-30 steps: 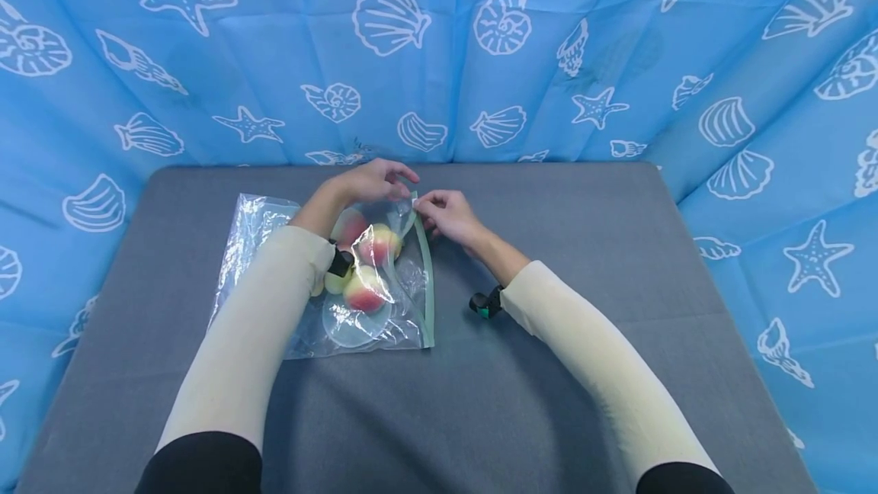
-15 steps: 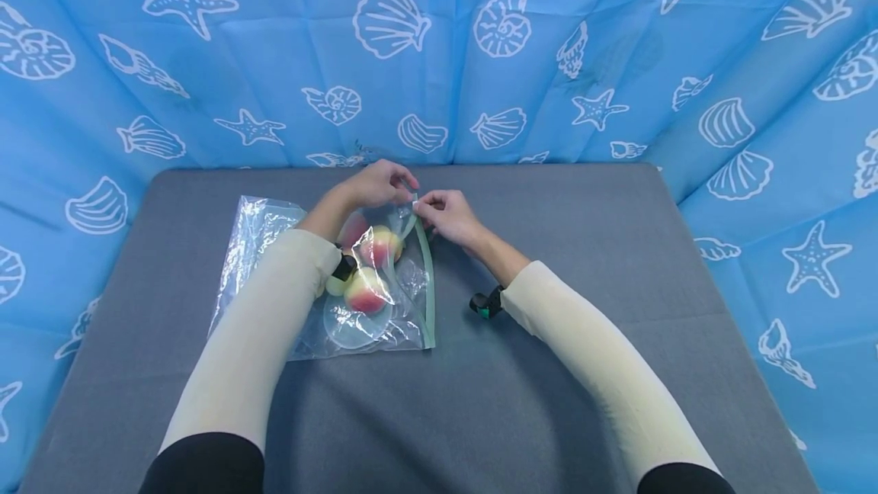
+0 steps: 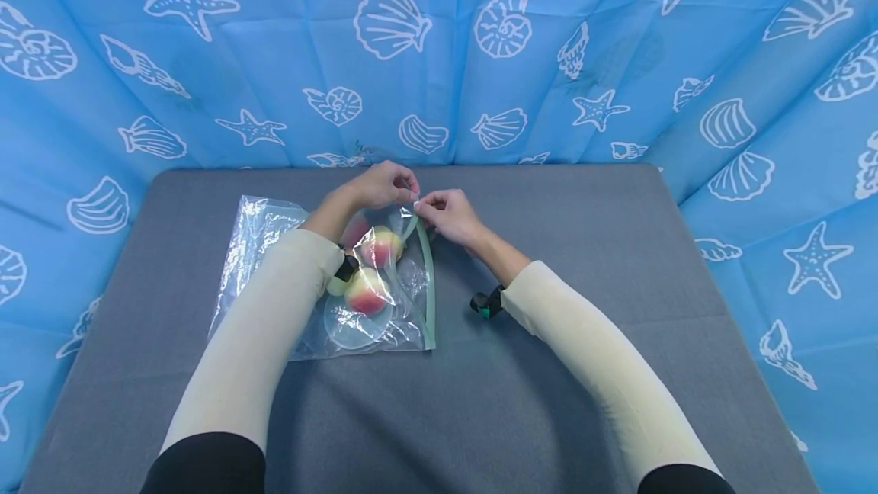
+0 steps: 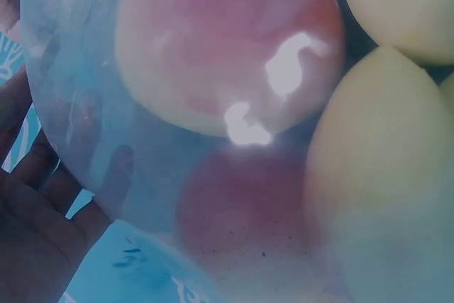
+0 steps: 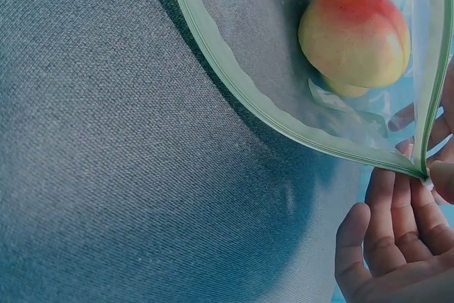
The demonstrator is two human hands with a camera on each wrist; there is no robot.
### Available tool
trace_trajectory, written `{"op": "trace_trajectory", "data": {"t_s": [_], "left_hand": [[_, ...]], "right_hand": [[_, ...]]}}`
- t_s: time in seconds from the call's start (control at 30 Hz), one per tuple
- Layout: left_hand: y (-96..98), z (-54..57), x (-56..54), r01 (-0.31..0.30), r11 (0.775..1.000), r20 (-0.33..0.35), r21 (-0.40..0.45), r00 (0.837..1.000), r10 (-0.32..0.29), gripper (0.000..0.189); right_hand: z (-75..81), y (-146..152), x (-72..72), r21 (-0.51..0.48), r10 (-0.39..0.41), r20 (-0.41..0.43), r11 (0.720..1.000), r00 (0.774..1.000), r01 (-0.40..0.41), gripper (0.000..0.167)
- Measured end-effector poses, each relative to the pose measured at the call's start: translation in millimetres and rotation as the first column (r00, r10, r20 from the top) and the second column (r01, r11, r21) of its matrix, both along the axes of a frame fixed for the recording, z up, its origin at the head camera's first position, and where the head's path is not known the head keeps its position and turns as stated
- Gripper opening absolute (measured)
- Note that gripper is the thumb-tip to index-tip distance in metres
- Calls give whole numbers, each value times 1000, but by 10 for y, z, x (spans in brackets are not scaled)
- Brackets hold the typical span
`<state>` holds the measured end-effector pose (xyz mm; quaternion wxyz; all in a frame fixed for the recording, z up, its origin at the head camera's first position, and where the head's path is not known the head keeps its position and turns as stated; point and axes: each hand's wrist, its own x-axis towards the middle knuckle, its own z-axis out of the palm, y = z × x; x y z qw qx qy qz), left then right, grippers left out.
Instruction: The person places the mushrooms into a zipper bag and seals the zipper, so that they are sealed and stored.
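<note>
A clear zip bag [image 3: 411,280] with a pale green zip strip [image 5: 241,108] lies on the table. Several peaches [image 3: 367,290] are inside, red and yellow. In the head view, my left hand [image 3: 386,185] pinches the far corner of the bag by the zip's end. Right beside it, my right hand [image 3: 449,216] pinches the small white slider [image 3: 416,205] at that corner. The right wrist view shows the zip strip parted into two edges that meet at my fingers. Close peaches [image 4: 234,40] fill the left wrist view behind the film, with part of my left hand at its left edge.
A round pale disc [image 3: 357,326] shows under the peaches at the bag's near side. The table [image 3: 549,212] is grey cloth, backed by a blue curtain [image 3: 453,44] with white shells and starfish. The bag's folded bottom [image 3: 254,235] lies to the left.
My left hand has shifted slightly right, and its fingers have come closer together at the bag's corner. My right hand and the peaches have hardly moved.
</note>
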<state>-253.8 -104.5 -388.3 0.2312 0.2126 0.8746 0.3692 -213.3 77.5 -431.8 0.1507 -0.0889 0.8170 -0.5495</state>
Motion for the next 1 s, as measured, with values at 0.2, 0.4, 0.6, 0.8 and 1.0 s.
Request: {"op": "trace_trajectory", "data": {"t_s": [0.2, 0.4, 0.6, 0.8, 1.0], "left_hand": [[15, 29, 12, -3, 1000, -15, -23, 1000, 3, 11], [48, 35, 5, -6, 999, -52, -34, 999, 4, 11], [53, 33, 10, -12, 999, -74, -30, 997, 9, 10], [49, 29, 15, -11, 999, -64, -30, 998, 9, 10], [50, 21, -3, -1, 999, -76, -42, 997, -2, 10]], "right_hand": [[4, 0, -20, 11, 0, 6, 1000, 1000, -1, 23], [-9, 8, -42, 2, -15, 18, 1000, 1000, 15, 24], [-20, 3, -41, -4, -15, 9, 1000, 1000, 15, 23], [-20, 5, -35, 9, -10, 8, 1000, 1000, 10, 23], [-12, 0, -31, 18, -10, 10, 1000, 1000, 10, 23]]}}
